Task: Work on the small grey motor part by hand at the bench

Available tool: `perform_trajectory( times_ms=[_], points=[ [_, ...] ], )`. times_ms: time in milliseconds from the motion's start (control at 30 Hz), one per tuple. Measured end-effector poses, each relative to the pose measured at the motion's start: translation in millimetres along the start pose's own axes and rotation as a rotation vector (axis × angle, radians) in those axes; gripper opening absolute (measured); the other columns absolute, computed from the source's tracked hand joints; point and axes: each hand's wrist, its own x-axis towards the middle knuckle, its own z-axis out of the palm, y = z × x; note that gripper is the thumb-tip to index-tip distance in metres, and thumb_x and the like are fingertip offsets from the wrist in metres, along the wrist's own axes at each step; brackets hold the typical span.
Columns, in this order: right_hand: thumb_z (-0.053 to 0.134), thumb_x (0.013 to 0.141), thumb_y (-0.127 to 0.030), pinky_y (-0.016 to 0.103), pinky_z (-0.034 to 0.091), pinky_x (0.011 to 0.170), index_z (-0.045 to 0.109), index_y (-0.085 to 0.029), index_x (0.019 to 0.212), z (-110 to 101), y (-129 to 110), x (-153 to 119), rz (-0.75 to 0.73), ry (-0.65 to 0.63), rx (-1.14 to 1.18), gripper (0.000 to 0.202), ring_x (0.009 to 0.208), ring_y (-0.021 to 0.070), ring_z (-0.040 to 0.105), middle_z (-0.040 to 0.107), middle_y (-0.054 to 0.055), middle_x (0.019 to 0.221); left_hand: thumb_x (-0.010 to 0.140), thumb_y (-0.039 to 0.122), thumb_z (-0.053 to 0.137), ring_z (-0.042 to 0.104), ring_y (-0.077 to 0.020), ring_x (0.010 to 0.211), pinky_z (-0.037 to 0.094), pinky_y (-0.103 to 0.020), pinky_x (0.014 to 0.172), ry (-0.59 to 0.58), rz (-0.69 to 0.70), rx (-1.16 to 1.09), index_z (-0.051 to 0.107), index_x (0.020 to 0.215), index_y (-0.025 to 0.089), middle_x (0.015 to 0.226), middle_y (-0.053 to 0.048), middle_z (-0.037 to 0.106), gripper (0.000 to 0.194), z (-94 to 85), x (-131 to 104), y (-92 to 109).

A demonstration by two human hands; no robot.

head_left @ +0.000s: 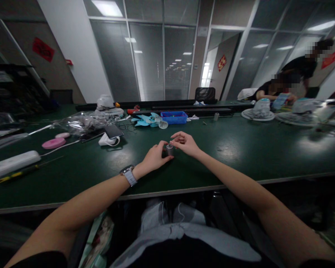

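A small grey metal cylinder, like a little motor, stands on the dark green table in front of me. My left hand, with a watch on its wrist, grips the cylinder from the left side. My right hand pinches the top of the same cylinder with fingertips from the right. Both hands meet over it near the table's middle.
Behind lie a blue tray, light blue fan blades, a white fan part, a pink disc, plastic bags and a phone. A white bar and screwdriver lie left. Two people work at far right.
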Motion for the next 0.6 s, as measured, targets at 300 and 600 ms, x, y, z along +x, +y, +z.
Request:
perform_trajectory(
  times_ms=[300,600],
  points=[
    [0.076,0.069,-0.036,0.027,0.051,0.061,0.06,-0.018,0.096,0.6,-3.1,-3.0,-0.025,-0.065,-0.068,0.036,0.067,0.0141,0.065,0.07,0.002,0.079,0.077,0.04,0.07,0.066,-0.026,0.094,0.051,-0.039,0.08,-0.01,0.002,0.008,0.047,0.117,0.021,0.101,-0.008,0.067,0.05,-1.5,0.0,0.5],
    [0.074,0.072,-0.038,0.027,0.05,0.062,0.06,-0.018,0.096,-0.1,-0.5,0.1,-0.048,-0.027,-0.023,0.034,0.07,0.0152,0.066,0.07,0.005,0.084,0.078,0.04,0.069,0.065,-0.026,0.095,0.051,-0.038,0.08,0.0,0.0,0.027,0.045,0.119,0.022,0.1,-0.008,0.067,0.051,-0.2,-0.8,1.8]
  ],
)
